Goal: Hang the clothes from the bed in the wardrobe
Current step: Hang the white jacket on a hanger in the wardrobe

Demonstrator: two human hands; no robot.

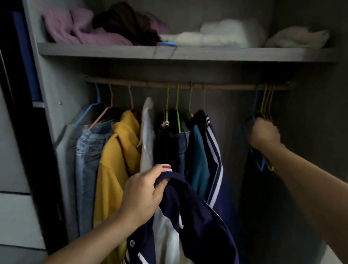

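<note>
- Navy varsity jacket (201, 231), white lining and snap buttons, hangs from the left hand (142, 195) in front of the hung clothes (125, 139). Its long axis is vertical, red-and-white striped collar uppermost.
- Left fingers curl around the collar edge.
- Right hand (263, 134) is fisted around the empty hangers (265, 98) at the right end of the wooden rod (148, 83).

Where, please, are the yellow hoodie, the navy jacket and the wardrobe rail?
yellow hoodie (116, 158): head view, on its front panel.
navy jacket (203, 216): head view, on its dark outer cloth.
rail (148, 83): head view, bare stretch between hangers.
</note>
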